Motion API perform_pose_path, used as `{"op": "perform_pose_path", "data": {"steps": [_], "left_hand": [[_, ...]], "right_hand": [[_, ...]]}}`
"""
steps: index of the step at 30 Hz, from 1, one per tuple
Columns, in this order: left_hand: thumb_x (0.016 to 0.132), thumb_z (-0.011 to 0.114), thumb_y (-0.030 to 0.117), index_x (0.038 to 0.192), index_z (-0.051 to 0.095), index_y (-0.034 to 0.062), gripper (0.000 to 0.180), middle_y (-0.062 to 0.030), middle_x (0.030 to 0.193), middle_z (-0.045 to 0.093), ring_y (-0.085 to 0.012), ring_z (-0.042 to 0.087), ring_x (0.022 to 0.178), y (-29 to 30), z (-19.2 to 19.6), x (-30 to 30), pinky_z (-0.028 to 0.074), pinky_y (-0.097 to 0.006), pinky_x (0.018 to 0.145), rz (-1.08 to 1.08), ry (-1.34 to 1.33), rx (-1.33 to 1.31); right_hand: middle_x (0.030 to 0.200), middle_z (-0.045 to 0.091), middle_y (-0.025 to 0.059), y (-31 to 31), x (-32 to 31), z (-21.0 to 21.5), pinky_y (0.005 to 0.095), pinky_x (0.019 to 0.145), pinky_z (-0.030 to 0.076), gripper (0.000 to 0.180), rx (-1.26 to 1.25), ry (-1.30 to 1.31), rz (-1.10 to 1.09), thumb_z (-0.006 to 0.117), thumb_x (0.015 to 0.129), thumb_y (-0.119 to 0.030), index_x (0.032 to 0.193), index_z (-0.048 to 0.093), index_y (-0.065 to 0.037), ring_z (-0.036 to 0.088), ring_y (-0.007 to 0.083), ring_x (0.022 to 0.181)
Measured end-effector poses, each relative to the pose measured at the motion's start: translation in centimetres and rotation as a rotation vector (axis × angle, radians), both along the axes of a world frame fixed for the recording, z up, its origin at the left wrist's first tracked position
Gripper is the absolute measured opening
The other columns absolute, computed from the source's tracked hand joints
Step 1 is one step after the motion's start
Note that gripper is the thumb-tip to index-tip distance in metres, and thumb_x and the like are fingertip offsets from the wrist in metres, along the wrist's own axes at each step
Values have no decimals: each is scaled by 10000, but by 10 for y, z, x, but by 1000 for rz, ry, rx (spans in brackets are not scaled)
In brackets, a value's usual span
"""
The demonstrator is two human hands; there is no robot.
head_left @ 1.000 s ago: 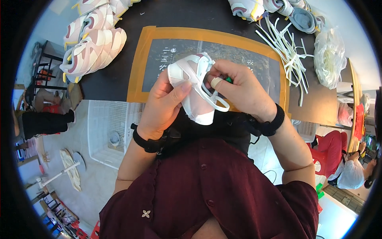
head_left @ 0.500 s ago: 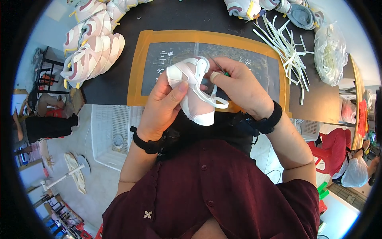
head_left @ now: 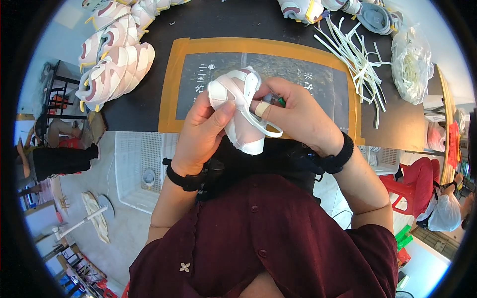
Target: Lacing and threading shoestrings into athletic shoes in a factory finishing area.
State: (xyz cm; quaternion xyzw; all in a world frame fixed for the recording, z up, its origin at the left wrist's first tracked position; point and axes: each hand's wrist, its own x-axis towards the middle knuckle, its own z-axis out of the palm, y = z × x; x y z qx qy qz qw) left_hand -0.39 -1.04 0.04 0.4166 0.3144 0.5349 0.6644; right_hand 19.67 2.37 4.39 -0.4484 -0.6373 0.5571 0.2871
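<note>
In front of my chest, my left hand (head_left: 201, 131) grips a small white and pale-pink shoe upper (head_left: 244, 131), with the thumb pressed on its side. A flat white lace (head_left: 273, 134) runs across the upper and loops out at its lower right. My right hand (head_left: 293, 109) is closed at the upper's right edge, its thumb and fingertips against the lace side. A beige bandage (head_left: 262, 109) is wrapped round one of its digits. In this hand sits a thin tool with a green part (head_left: 281, 102); fingers hide most of it.
A taped clear sheet (head_left: 181, 45) covers the middle of the dark table. Stacked shoe uppers (head_left: 119, 74) stand at the left, more (head_left: 300, 10) at the far right. Loose white laces (head_left: 365, 69) lie beside a plastic bag (head_left: 412, 64). White crates (head_left: 129, 169) stand below the table.
My right hand has turned and closed in on the upper; the tool's thin metal tip, visible before, is now hidden. The lace loop has shifted slightly left. My left hand keeps its hold.
</note>
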Motion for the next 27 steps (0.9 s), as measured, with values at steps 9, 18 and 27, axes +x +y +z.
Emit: {"op": "perform_pose_path", "data": {"steps": [9,18,27], "left_hand": [[992,581,167,1372,486,14,420,-52,1269,574,-130,534,1148,-5,3,8,420,-301,991,56,81,167],[1005,558,162,1364,480,18,395,-56,1288,569,-137,533,1165,-8,-7,7,418,-306,998,101,139,209],[997,559,127,1339,480,28,365,-93,1290,575,-179,563,1173,-2,-7,3,457,-359,1011,101,-203,0]], "right_hand": [[1028,606,178,3,8,1,403,869,488,190,332,-109,201,585,851,-121,977,651,5,604,356,981],[995,603,178,1,13,9,386,832,493,138,308,-196,215,612,806,-106,907,616,-12,608,337,936],[1060,607,126,-21,0,-18,348,828,502,125,503,59,-35,653,807,-25,912,586,-41,617,274,954]]}}
